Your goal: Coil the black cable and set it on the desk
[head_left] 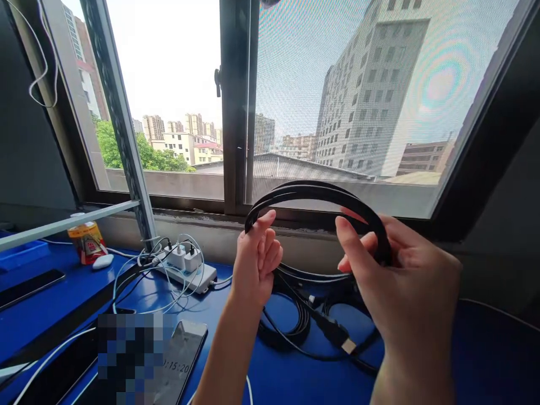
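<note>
A looped black cable (314, 192) is raised in front of the window, its strands bunched into an arch. My left hand (259, 256) is closed around the left side of the loop, fingers curled in. On the other side, my right hand (407, 281) holds the bundle between thumb and fingers; the thumb stands a little apart and part of the grip is hidden. Below the hands, more coiled black cable (291, 332) lies on the blue table (304, 382). A black plug with a bare metal end (348, 345), like an HDMI plug, rests among the coils.
A white power strip (206, 279) with chargers and tangled white cables stands left of my hands. Near it are a phone (185, 360) showing digits, another dark phone (31, 288), a red-yellow container (87, 243) and a metal rack post (122, 129). Windows line the back.
</note>
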Tool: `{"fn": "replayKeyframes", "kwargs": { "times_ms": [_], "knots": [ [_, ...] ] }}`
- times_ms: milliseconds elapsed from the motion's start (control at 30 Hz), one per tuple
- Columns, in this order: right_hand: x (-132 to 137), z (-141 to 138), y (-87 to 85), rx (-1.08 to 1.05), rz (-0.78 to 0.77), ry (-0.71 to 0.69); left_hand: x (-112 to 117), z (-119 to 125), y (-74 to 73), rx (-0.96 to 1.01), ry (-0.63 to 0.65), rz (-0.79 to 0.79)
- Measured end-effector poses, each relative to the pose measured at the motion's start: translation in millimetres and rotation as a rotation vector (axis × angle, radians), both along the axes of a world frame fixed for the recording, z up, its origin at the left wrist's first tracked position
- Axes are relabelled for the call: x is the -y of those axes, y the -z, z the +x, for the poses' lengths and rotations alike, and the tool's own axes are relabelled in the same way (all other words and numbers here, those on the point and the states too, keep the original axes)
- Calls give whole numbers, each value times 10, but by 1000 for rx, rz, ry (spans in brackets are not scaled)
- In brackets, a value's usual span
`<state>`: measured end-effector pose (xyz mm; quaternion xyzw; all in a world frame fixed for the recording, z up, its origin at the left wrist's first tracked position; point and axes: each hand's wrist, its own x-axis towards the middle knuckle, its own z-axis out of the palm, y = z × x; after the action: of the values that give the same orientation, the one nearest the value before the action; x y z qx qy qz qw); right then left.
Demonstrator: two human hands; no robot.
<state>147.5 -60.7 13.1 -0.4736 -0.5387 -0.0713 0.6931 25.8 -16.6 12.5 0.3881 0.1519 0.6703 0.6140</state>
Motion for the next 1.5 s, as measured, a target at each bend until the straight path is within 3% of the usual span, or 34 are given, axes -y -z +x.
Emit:
{"fn": "replayKeyframes", "kwargs": {
  "times_ms": [67, 233, 300, 367, 467, 533, 600, 667, 767, 833, 1000, 1133, 1267, 1367, 1500],
  "knots": [
    [-29, 19, -21, -45, -35, -47, 39, -4, -21, 2, 1, 2],
    [33, -19, -92, -270, -10, -397, 33, 73, -15, -57, 101, -49],
    [104, -47, -122, -331, 4, -472, -38, 163, 42, -157, 154, -60],
    [172, -63, -143, -357, -4, -496, -126, 262, 121, -312, 148, -69],
    [238, -68, -150, -405, 27, -451, -221, 351, 229, -570, 19, -119],
    [265, -73, -141, -451, 26, -392, -236, 341, 265, -742, 44, -131],
    [288, -92, -128, -466, -31, -356, -226, 286, 274, -900, 226, -95],
    [307, -127, -112, -450, -70, -339, -216, 219, 272, -1002, 508, -32],
    [328, -187, -87, -433, -12, -287, -229, 168, 291, -1011, 889, 74],
    [345, -207, -69, -396, 9, -277, -247, 181, 321, -953, 942, 97],
    [356, -155, -74, -379, 104, -314, -249, 288, 369, -852, 691, 82],
    [125, -58, -126, -456, 237, -459, -239, 376, 346, -487, 498, 107],
    [-310, 22, -65, -612, 170, -585, -286, 404, 314, -106, 294, 16],
    [-526, 37, 39, -628, 38, -487, -353, 334, 304, 2, 102, 29],
    [-550, -6, 109, -393, 5, -367, -398, 152, 271, -71, -115, 119]
  ]
}}
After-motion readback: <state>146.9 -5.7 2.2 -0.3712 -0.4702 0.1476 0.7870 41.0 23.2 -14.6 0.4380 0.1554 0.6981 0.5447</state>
